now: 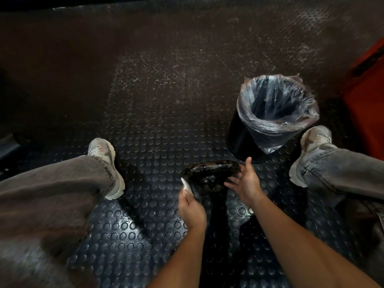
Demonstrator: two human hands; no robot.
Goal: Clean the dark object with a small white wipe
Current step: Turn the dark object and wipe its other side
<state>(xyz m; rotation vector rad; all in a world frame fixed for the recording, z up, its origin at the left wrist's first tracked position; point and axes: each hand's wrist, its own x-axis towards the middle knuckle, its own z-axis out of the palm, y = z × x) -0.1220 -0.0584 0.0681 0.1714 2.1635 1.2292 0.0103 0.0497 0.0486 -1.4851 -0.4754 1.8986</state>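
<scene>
Covering everything: studded rubber floor (158, 142)

**A:** so what kind of place are you sitting in?

**B:** looks like a workshop or garage to me. You've got studded rubber flooring (158, 146), scuffed and dusty, under a black bin (245, 140) with a clear liner. Right of the bin there's some orange equipment (365, 104), can't tell what.

Trousers (62, 183): loose grey washed denim, stitched hems.
Shoes (108, 163): chunky pale sneakers, scuffed, thick soles.
Forearms (301, 235): bare, no sleeves.
</scene>
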